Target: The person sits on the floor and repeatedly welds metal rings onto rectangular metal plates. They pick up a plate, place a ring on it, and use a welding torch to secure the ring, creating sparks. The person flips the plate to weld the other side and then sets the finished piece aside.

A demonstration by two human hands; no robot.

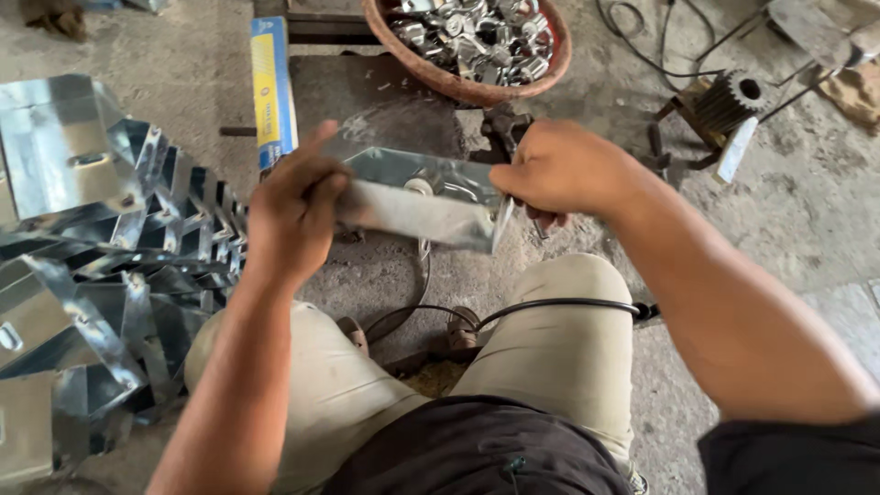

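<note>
So I've got a bent sheet-metal bracket point(417, 197) held up over my knees, one hand on each end. My left hand point(295, 206) is clamped on the left end, thumb on the far face and fingers curled under. My right hand point(561, 170) is closed around the right end, and there's something dark poking out beyond it, maybe a tool handle, can't really tell. A small round fitting point(420, 186) sits in the fold of the bracket, about the middle.

Left of me is a stack of shiny folded brackets point(101, 266), nested together on the floor. Far side, a reddish bowl point(550, 69) full of small metal parts, a blue and yellow box point(272, 92) standing just left of it, and a dark gear point(729, 101) off to the far right. A black cable point(559, 304) runs across my right thigh.

What worries me: those cut edges look sharp, and my bare fingers wrap right over them, so a slip could slice me. The fitting might drop out if I tilt the piece. And that cable on my leg could snag if I shift.
</note>
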